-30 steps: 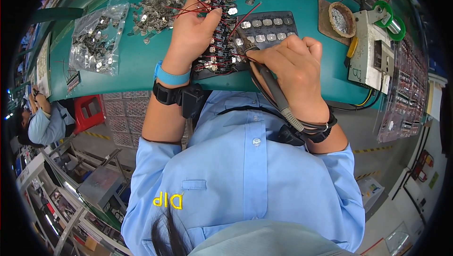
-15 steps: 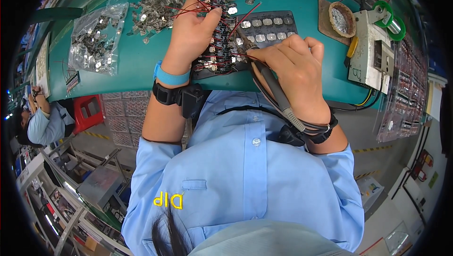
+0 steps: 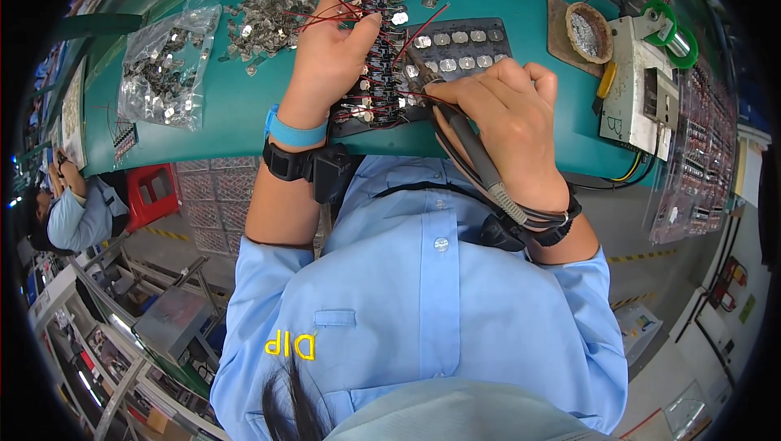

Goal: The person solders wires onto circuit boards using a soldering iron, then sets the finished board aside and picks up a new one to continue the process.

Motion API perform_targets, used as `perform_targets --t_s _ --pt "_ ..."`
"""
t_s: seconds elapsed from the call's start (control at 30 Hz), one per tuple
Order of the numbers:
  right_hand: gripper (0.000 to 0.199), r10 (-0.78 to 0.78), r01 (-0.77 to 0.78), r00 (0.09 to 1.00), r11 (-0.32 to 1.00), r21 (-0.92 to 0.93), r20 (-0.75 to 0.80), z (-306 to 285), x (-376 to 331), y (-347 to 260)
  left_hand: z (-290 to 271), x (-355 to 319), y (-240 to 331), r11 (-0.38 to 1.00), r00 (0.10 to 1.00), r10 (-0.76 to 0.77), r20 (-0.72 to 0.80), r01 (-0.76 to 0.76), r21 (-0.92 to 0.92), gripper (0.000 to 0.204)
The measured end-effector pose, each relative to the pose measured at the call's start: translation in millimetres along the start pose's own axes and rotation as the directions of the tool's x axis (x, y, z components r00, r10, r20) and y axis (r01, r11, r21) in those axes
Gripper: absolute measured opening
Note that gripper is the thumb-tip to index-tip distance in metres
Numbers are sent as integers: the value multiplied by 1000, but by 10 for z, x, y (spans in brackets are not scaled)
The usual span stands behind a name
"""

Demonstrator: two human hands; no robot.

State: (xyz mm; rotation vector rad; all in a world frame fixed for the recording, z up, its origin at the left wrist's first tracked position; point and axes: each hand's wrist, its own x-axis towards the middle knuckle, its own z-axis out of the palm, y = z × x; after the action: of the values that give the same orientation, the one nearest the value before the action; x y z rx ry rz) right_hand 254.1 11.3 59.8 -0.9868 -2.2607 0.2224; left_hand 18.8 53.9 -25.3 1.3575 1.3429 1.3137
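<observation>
Teal bench top (image 3: pixel 504 2) runs across the upper view, factory floor and racks below it. Near 12 o'clock we see a dark jig tray (image 3: pixel 382 95) of small circuit boards with red wires (image 3: pixel 321 14) fanning toward 11.

Our left hand (image 3: pixel 329 54) lies flat on the tray's left part, fingers spread and pressing on boards and wires, not clamped on anything we can make out. Our right hand (image 3: pixel 508 115), at about 1 o'clock, is closed around a soldering iron (image 3: pixel 464 136); its tip points at the boards just beside the left thumb, its cable trailing back over the wrist.

Loose metal parts (image 3: pixel 268 10) are heaped at 11 o'clock, a clear bag of parts (image 3: pixel 167 67) at 10. At 2 o'clock sit a soldering station (image 3: pixel 639 83), a green solder spool (image 3: pixel 671 30) and a round tip cleaner (image 3: pixel 587 30).

A co-worker in blue (image 3: pixel 77 213) sits at 9 o'clock.
</observation>
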Motion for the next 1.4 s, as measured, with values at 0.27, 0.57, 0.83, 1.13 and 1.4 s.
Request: perform_targets --t_s 0.27,0.57,0.83,1.13,1.4 --pt "29 38 -38 999 996 80 -1 -67 -18 54 17 9 -47 992 993 109 -44 -106 67 53" --pt "34 225 -227 969 974 -2 -102 -448 -257 269 -22 -16 44 996 1000 2 -11 -1 85 54" --pt "32 546 -550 769 830 92 -333 -575 -570 641 19 -27 148 997 999 -38 -28 40 72 54" --pt "32 534 -489 772 845 215 -344 -574 -550 484 -15 -7 185 997 997 -69 -25 69 33 52" --pt "34 341 -310 915 936 164 -217 -520 -479 337 21 127 322 997 999 -12 -48 8 -80 51"
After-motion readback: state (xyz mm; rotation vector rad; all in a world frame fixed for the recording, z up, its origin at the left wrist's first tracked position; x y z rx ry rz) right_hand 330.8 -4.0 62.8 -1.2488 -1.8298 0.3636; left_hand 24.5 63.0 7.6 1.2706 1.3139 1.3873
